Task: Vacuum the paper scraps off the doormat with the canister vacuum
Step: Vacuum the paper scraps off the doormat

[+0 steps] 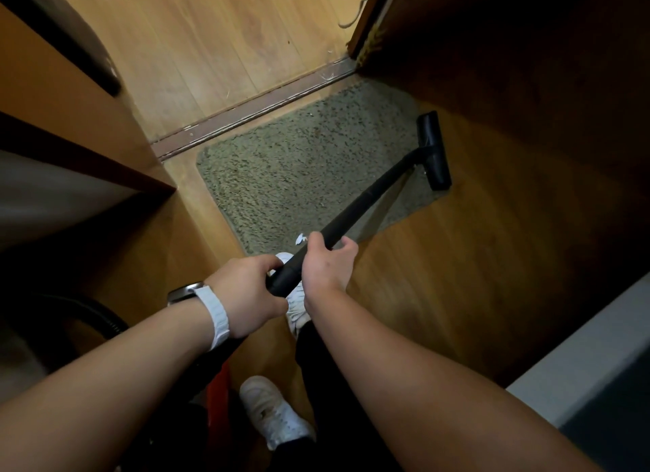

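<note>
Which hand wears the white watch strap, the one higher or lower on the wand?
The left hand, gripping the black wand lower, nearer the body, has the white strap at its wrist. The right hand, further up the wand, has a bare wrist.

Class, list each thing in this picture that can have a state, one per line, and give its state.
Left hand: closed around the wand's near end.
Right hand: closed around the wand, further along.
Wand: held, slanting down to the nozzle.
Nozzle: down at the doormat's right edge, partly on the floor.
Doormat: flat on the floor.
Paper scrap: lying on the doormat's near edge, not picked up.
Watch: strapped on the left wrist.
</note>
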Available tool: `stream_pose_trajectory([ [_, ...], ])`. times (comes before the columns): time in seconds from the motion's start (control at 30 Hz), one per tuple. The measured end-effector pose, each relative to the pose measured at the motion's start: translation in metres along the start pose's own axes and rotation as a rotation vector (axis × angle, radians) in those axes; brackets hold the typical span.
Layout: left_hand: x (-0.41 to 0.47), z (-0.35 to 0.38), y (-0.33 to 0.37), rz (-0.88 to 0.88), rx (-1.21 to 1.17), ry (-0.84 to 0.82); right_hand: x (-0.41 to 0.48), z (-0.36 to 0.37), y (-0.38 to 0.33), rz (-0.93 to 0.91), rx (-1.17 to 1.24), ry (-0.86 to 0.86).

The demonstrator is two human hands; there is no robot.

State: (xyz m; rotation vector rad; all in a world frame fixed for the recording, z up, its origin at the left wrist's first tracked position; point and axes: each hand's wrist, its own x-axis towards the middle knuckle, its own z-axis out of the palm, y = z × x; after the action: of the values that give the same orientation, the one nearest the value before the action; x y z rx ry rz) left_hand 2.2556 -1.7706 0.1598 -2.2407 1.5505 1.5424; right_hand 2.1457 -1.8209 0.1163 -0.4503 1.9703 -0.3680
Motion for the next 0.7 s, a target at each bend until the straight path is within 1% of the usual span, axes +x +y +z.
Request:
stream_pose_trajectory([
  [0.2, -0.012, -0.009, -0.01, 0.014, 0.031, 0.007, -0.013, 0.007, 0.006, 0.03, -0.028, -0.038],
  [0.3, -0.026, -0.016, -0.02, 0.008, 0.061, -0.001, -0.029, 0.011, 0.013, 0.031, -0.009, -0.043],
  [0.43, -0.049, -0.026, -0.037, -0.002, 0.104, -0.017, -0.055, 0.02, 0.024, 0.077, 0.004, -0.076],
  [0.57, -0.065, -0.035, -0.052, -0.032, 0.099, -0.044, -0.072, 0.029, 0.035, 0.109, -0.015, -0.101],
  [0.7, -0.076, -0.037, -0.058, -0.047, 0.097, -0.072, -0.084, 0.029, 0.04, 0.098, -0.023, -0.103],
])
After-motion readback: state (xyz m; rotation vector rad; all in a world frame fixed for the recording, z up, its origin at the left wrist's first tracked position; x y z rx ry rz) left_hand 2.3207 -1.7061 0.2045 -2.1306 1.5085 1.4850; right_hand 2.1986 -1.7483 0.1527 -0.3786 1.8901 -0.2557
